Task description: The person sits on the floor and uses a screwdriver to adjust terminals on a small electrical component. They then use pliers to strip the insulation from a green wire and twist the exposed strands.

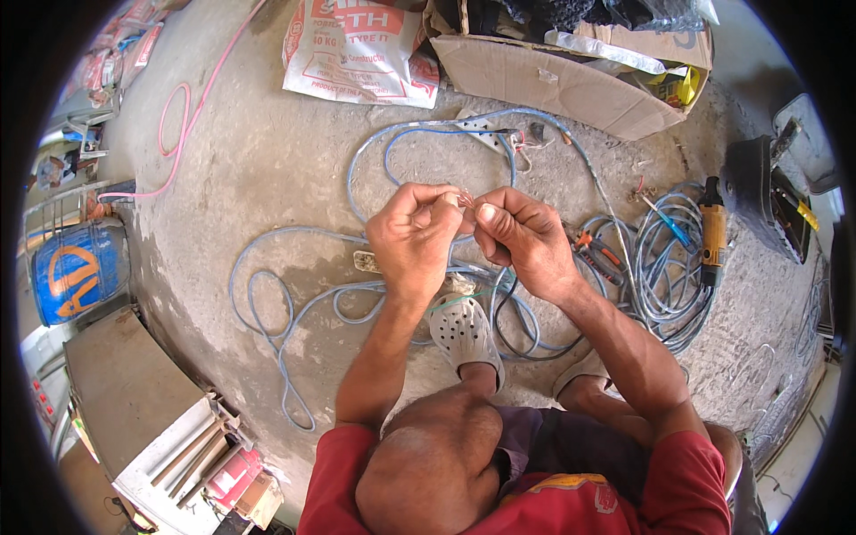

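Observation:
My left hand (pixel 413 234) and my right hand (pixel 528 235) meet in front of me, both closed in a pinch. Between their fingertips show thin copper wire strands (pixel 465 199), bare and reddish; the fingers hide most of the length. Below the hands, loops of blue-grey cable (pixel 283 344) lie on the concrete floor. A green wire (pixel 464 300) shows just above my pale clog (pixel 464 332). Beyond the hands is a white power strip (pixel 486 134) with loose wire ends at its right.
At right lie a cable coil (pixel 673 299), orange-handled pliers (pixel 599 257), a blue-handled tool (pixel 670 226) and a yellow-and-black power tool (pixel 712 232). Farther right stands a black toolbox (pixel 758 192). A cardboard box (pixel 562 85) and sack (pixel 357 53) stand ahead; a blue drum (pixel 80 272) is left.

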Demonstrator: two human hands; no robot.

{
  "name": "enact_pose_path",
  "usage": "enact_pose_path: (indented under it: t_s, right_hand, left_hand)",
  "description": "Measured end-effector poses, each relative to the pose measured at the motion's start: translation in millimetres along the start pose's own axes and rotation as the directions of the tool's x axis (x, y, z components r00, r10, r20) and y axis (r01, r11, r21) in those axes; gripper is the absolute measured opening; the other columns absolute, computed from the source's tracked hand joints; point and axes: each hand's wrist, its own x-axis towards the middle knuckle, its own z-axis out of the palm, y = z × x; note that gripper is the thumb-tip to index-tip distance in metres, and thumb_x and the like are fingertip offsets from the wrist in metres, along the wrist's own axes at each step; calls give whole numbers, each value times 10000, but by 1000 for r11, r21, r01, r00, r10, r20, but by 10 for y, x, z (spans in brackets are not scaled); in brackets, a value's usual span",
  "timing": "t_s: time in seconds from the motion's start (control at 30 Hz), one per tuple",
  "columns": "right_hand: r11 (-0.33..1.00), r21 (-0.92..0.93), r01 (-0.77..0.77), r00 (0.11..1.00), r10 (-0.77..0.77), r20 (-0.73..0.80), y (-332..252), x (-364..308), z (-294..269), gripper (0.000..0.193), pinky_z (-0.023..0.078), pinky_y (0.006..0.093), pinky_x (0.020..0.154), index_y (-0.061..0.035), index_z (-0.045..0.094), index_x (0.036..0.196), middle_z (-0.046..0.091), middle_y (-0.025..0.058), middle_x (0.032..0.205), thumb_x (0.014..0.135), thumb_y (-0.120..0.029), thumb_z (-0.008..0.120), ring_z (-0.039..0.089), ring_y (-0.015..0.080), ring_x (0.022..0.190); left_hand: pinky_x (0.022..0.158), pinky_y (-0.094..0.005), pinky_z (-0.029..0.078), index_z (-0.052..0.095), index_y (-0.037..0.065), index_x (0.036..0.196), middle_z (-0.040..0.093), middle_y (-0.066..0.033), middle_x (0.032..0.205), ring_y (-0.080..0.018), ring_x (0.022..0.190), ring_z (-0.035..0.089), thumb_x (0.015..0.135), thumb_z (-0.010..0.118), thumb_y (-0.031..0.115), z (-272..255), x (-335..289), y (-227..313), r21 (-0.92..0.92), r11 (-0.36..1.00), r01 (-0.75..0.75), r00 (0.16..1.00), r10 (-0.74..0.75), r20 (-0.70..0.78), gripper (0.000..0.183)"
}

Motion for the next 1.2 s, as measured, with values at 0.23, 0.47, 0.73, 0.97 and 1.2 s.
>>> enact_pose_path:
  t_s: [0.23,0.47,0.73,0.97,1.2]
  right_hand:
    - [1000,-25,6,1000,-6,-8,-32,-1,-28,255,347,216,500,-18,623,983,558,-4,689,996,-269,582,450,38,582]
    - [1000,25,-19,1000,18,25,-26,-2,-34,282,354,222,502,-23,610,971,567,10,695,1003,-299,562,468,57,583]
    - [994,106,27,1000,-28,4,50,15,-17,301,374,235,507,-15,592,959,564,17,694,1005,-310,552,471,80,573]
    - [986,166,18,1000,-18,-4,98,18,-21,296,370,233,505,-6,601,989,552,10,689,1001,-299,563,466,78,575]
    - [995,97,3,998,-8,57,8,33,-13,219,360,226,514,-17,572,1102,528,-8,682,1000,-210,553,456,73,575]
  left_hand:
    - [621,-236,545,635,-56,935,706,-136,856,-123,678,657,899,589,-38,17,-10,7,-13,1000,-19,999,19,33,60]
    - [596,-232,516,640,-43,944,707,-135,877,-107,649,625,917,616,28,-40,22,25,-27,999,29,995,-26,95,79]
    - [604,-237,519,631,-42,928,705,-137,876,-110,650,626,914,619,33,19,-12,21,-81,996,23,999,-20,44,77]
    - [617,-243,507,586,-24,899,657,-100,911,-98,701,594,881,558,-76,0,24,-53,-95,994,-56,990,67,120,62]
    - [709,-296,514,592,8,901,601,-70,945,-142,851,603,841,538,-84,-143,136,-84,229,943,-241,949,180,260,122]
